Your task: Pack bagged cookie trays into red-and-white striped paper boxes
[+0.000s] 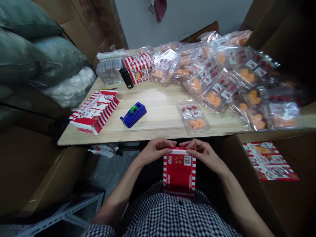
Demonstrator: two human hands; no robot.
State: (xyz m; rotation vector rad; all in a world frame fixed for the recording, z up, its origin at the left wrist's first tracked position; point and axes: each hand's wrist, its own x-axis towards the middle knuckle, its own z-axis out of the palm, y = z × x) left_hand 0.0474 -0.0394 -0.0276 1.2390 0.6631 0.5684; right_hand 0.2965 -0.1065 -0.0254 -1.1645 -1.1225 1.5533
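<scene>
Cramped spot walled with cardboard, pale wooden table (160,113) up front. Right below its edge, my left hand (155,152) and right hand (197,152) pinch a flat red-and-white striped cardboard box (179,172) narrowly by its top. Blue tape dispenser (133,114) at 11 o'clock; clear plastic bags of orange curved pieces (212,93) around 1 o'clock.

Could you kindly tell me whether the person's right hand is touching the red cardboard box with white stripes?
Touching. The head view shows the right hand gripping the top edge of the red cardboard box with white stripes, with no gap between them.
</scene>
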